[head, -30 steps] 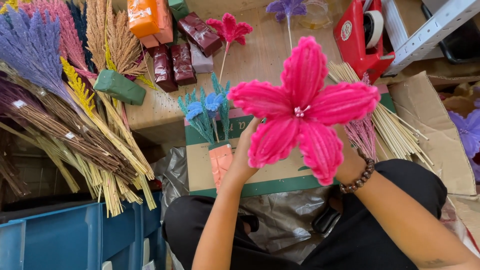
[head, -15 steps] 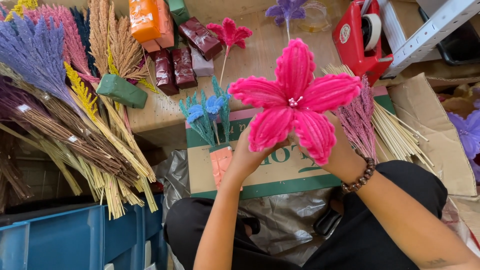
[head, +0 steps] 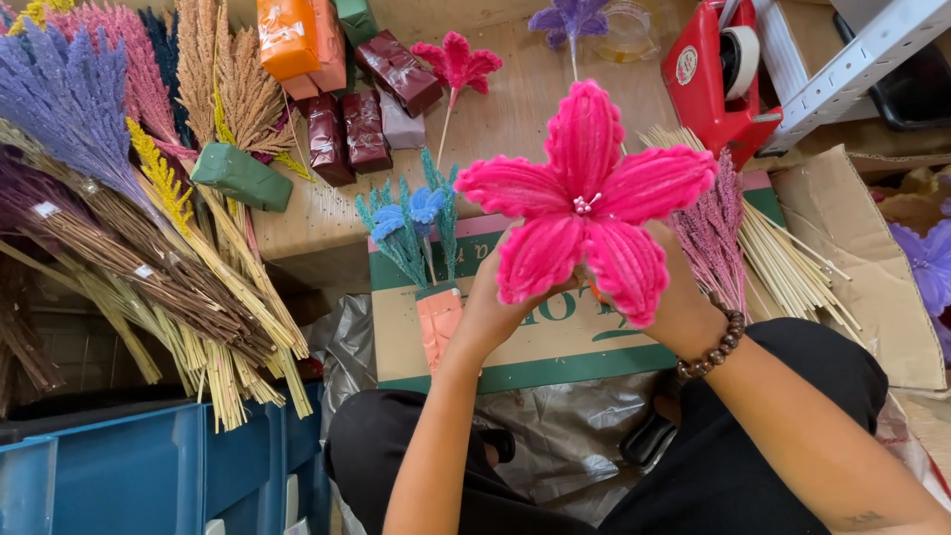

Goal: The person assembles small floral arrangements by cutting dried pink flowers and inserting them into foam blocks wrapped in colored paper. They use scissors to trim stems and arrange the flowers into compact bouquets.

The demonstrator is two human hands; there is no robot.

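Both hands, left hand (head: 492, 309) and right hand (head: 678, 297), grip a fuzzy pink five-petalled flower (head: 584, 203) from behind. Fingers pinch its base. A cardboard box (head: 555, 337) lies beneath.

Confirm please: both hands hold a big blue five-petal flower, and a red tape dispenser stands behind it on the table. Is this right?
Not quite: the colour is wrong. The head view shows the left hand and the right hand holding a big pink five-petal flower, not a blue one. The red tape dispenser does stand behind it on the table.
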